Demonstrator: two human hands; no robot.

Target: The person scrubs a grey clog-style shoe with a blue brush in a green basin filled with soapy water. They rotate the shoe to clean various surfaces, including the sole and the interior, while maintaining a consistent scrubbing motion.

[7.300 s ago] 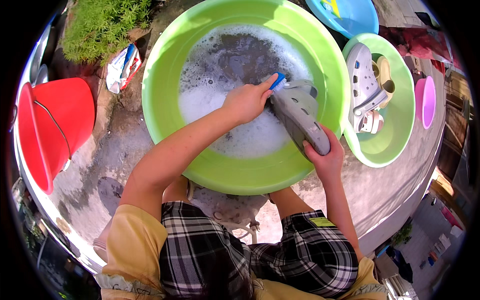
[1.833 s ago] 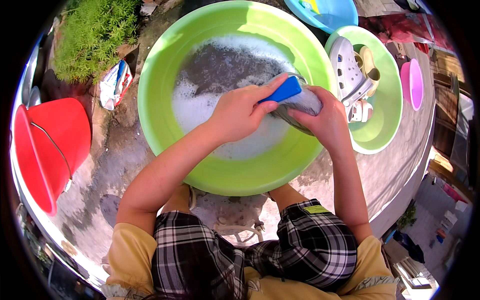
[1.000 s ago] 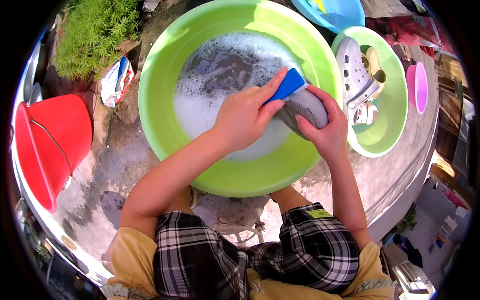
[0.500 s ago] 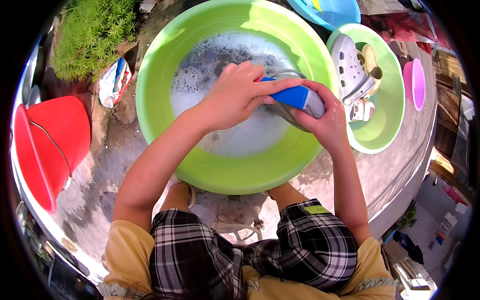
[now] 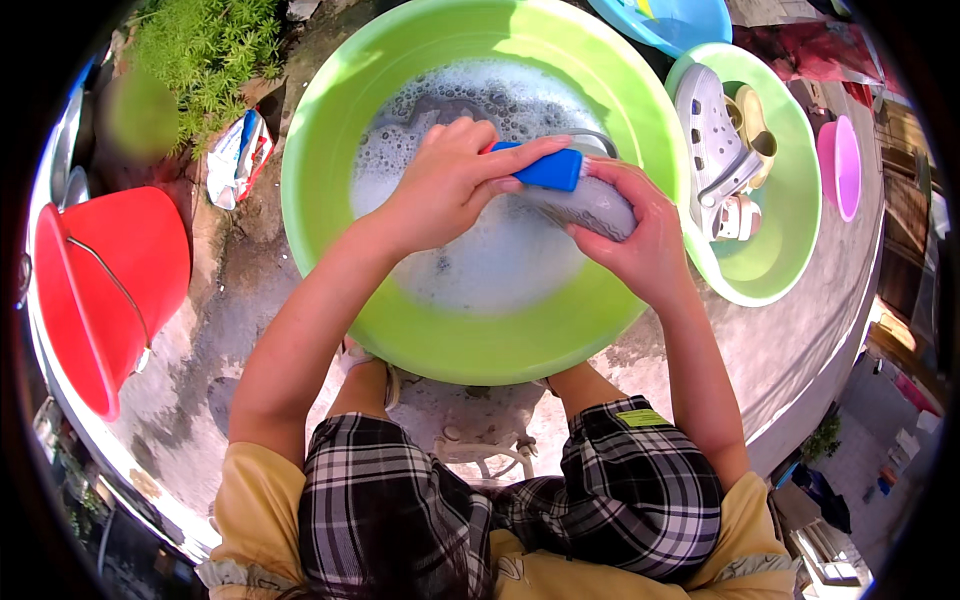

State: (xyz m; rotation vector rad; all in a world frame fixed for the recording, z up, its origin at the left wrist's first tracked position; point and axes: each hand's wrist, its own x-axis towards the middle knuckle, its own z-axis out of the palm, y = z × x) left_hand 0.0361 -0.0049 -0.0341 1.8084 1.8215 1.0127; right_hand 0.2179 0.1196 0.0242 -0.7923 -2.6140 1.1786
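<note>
A big green basin (image 5: 330, 200) of soapy water stands in front of me. Over it, my left hand (image 5: 450, 185) grips a blue scrubbing brush (image 5: 550, 168) and presses it onto a grey shoe (image 5: 595, 205). My right hand (image 5: 640, 240) holds that shoe from below and the right, just above the foam.
A smaller green basin (image 5: 775, 275) at the right holds a grey clog and other footwear. A pink bowl (image 5: 840, 165) lies beyond it, a blue basin (image 5: 680, 20) at the top. A red bucket (image 5: 110, 280) stands at the left beside a packet (image 5: 235, 155) and grass.
The brush has gone back and forth over the shoe; from half a second ago it has slid left, with the shoe held in much the same spot over the basin.
</note>
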